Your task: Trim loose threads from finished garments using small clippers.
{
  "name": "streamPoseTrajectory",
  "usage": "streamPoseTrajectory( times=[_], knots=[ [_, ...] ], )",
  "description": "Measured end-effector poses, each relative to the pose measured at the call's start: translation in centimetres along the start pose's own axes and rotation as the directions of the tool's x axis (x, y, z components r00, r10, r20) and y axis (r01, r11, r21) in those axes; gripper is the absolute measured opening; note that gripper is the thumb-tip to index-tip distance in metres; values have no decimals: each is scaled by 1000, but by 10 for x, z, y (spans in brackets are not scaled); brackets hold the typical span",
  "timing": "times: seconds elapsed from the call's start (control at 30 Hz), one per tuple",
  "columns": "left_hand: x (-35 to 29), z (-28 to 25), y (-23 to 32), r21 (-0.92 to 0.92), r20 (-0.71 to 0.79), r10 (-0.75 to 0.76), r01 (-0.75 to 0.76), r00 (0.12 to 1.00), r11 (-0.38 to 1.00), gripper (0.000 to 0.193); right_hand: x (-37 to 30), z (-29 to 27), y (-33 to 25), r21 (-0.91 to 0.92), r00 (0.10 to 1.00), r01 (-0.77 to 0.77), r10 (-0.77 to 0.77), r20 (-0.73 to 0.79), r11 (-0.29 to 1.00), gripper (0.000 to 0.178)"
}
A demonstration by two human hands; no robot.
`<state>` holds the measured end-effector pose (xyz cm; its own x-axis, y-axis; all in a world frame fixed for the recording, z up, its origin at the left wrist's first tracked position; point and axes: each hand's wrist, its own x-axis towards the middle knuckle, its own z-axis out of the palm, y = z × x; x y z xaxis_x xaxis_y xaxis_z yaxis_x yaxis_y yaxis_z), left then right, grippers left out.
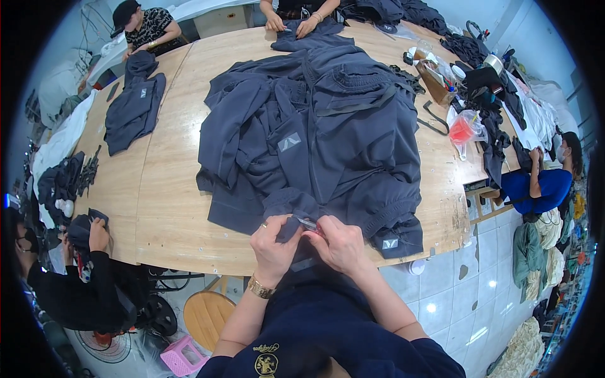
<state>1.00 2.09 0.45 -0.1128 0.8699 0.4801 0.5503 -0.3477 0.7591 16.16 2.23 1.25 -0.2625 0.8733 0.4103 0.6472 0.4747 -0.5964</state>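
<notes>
My left hand [275, 247] is closed in a pinch on an edge of a dark grey garment [293, 200] at the near side of the table. My right hand [338, 244] is closed around small metal thread snips [307, 223], whose tips point toward the left fingertips. The fingers partly hide the snips' handle. Right beyond both hands, more dark grey garments [359, 142] lie in a loose heap, with gathered waistbands and small light patches showing. Some of the held cloth hangs below my hands, over the table's front edge.
Wooden table [173, 189] spans the view. A folded dark garment [134, 113] lies left. Back right are a pen box [438, 82] and a bag of red drink [463, 130]. Co-workers sit left, right and across. A round stool [209, 318] stands below, near a pink one [183, 356].
</notes>
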Motion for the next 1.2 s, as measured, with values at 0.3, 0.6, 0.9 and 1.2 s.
streamPoseTrajectory(
  times=[0.3,0.6,0.9,1.2],
  knots=[
    [2,-1,1,-4,-6,45,-45,999,999,27,-2,-1,0,20,999,13,-14,46,1000,32],
    [2,0,-1,25,4,65,-65,998,998,29,-2,-2,-1,26,999,16,-18,51,1000,32],
    [0,3,-1,56,-29,57,-55,998,997,29,-2,2,4,244,981,-168,186,-52,955,27],
    [2,3,2,23,7,59,-59,998,998,22,18,9,-1,587,964,-220,265,9,779,17]
  ],
)
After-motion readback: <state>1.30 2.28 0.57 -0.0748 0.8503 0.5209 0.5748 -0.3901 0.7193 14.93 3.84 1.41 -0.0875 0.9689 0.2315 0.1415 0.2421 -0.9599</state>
